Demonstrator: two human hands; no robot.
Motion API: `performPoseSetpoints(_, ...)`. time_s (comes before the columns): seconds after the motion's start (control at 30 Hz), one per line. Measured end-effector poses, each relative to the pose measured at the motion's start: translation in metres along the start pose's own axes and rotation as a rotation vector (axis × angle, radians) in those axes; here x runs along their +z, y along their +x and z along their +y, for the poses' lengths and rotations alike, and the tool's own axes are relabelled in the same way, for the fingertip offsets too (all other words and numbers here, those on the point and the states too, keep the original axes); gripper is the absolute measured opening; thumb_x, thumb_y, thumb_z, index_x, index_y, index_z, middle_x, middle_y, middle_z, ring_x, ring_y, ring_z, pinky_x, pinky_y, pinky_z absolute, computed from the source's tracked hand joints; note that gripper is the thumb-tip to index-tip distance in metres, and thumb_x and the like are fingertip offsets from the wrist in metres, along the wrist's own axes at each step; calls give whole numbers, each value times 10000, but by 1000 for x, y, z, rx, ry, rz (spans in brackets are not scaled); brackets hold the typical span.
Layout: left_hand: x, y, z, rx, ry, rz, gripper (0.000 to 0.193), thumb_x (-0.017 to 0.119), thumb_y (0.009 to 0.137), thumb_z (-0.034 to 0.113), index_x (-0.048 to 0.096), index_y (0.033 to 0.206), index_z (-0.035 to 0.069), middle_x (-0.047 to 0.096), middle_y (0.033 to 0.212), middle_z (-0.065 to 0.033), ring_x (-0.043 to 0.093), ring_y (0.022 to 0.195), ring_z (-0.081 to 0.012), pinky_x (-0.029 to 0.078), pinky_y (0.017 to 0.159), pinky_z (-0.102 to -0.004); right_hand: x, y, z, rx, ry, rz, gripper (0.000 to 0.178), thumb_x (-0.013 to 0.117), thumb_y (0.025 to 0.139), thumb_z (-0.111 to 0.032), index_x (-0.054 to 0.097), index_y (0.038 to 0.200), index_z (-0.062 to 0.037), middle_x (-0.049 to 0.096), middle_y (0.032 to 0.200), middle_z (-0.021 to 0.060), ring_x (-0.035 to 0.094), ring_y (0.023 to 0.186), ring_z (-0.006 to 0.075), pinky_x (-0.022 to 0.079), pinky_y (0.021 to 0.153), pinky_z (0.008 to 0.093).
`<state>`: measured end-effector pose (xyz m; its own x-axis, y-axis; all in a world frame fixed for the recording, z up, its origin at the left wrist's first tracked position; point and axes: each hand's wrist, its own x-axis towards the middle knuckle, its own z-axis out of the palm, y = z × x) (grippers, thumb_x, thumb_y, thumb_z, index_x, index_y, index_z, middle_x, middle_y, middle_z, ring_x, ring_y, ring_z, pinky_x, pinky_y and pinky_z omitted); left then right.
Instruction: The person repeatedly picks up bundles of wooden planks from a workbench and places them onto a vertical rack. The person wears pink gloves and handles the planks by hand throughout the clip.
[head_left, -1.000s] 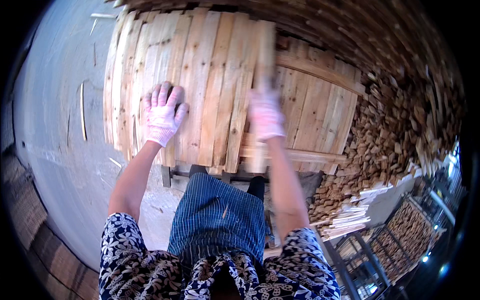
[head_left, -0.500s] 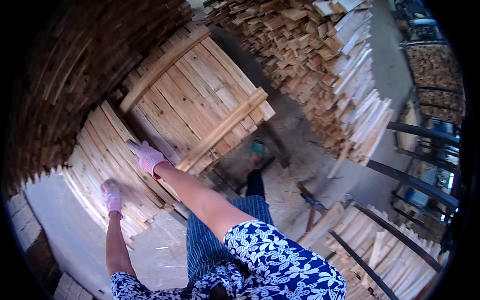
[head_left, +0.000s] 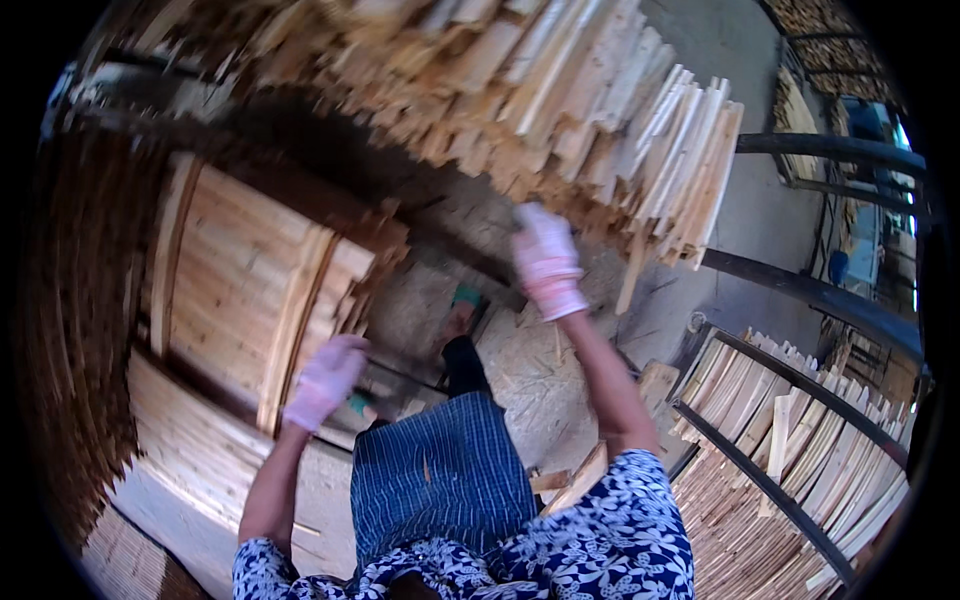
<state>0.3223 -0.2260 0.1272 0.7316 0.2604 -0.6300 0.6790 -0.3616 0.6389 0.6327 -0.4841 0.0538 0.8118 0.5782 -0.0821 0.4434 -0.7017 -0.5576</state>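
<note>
My left hand [head_left: 325, 383], in a pale pink glove, is beside the near right edge of a stack of wooden planks [head_left: 235, 270]. Its fingers are blurred, and I cannot tell if they touch the wood. My right hand [head_left: 548, 262], gloved alike, is raised before the ragged ends of a large pile of wooden strips [head_left: 500, 120]. Its fingers look curled together, with a small greyish bit at their tips that I cannot make out. Wooden battens [head_left: 298, 330] lie across the plank stack. More planks [head_left: 190, 410] lie along its near left side.
Dark metal bars [head_left: 830, 150] jut in from the right. A metal-framed rack [head_left: 770, 490] full of thin strips stands at the lower right. Dark stacked wood [head_left: 80, 320] rises at the left. Wood scraps litter the concrete floor [head_left: 540, 390]. Another person's foot [head_left: 460, 312] is between the piles.
My view has swung right, so the plank stack appears further left. My right hand has left the planks for the strip pile. My left hand has moved from the lower planks to the stack's near edge.
</note>
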Motion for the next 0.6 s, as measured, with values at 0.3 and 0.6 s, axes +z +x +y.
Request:
performPoseSetpoints(0.3, 357, 222, 209, -75, -186, -756, 493, 561, 960, 384, 628, 1356, 100, 684, 1299, -98, 631, 1192, -251, 460, 1043, -328, -229, 15, 377, 1094, -102, 342, 882, 768, 879, -441, 366, 1543, -23, 592, 1367, 254, 588, 1244, 388, 462, 1067, 451)
performPoseSetpoints(0.6, 519, 332, 252, -238, -397, -750, 661, 636, 942, 513, 576, 1357, 2, 683, 1205, -212, 664, 990, -281, 538, 884, -374, -208, 16, 411, 1018, 490, 362, 1055, 829, 817, -504, 318, 1539, 71, 547, 1443, 245, 582, 1269, 344, 467, 1066, 404)
